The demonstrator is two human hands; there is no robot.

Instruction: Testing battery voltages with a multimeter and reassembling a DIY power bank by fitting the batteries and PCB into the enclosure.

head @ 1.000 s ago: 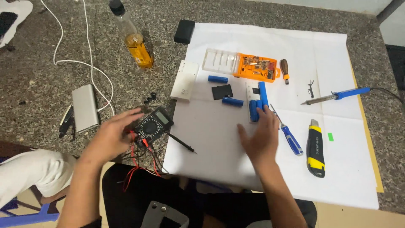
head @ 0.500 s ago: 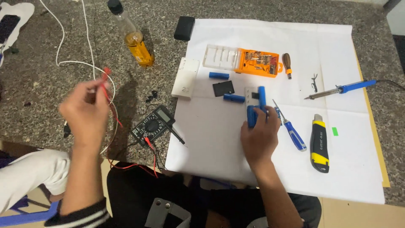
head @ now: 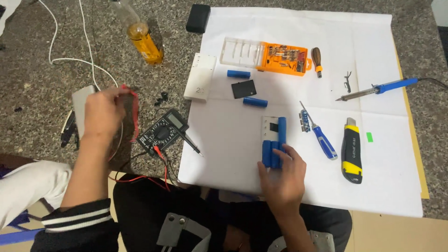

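Head view first: we see our big white paper sheet (head: 298,154) spread over the speckled stone table (head: 37,56), with most tools lying on it. A second ago our left hand (head: 103,112) rested on the black multimeter (head: 163,132) at the sheet's left edge; now it has lifted up and to the left, closed around the red probe lead (head: 134,112), whose wire trails back down to the meter. The black probe (head: 190,142) lies loose, just beside the meter. Our right hand (head: 282,175) has hardly shifted: its fingers press on the lower ends of the blue cylindrical cells (head: 274,147), which sit side by side on a white holder near the sheet's middle. Judging by this, the red probe is on its way toward the cells. How many cells the hand covers we cannot tell, and the red tip is hidden in the fist.
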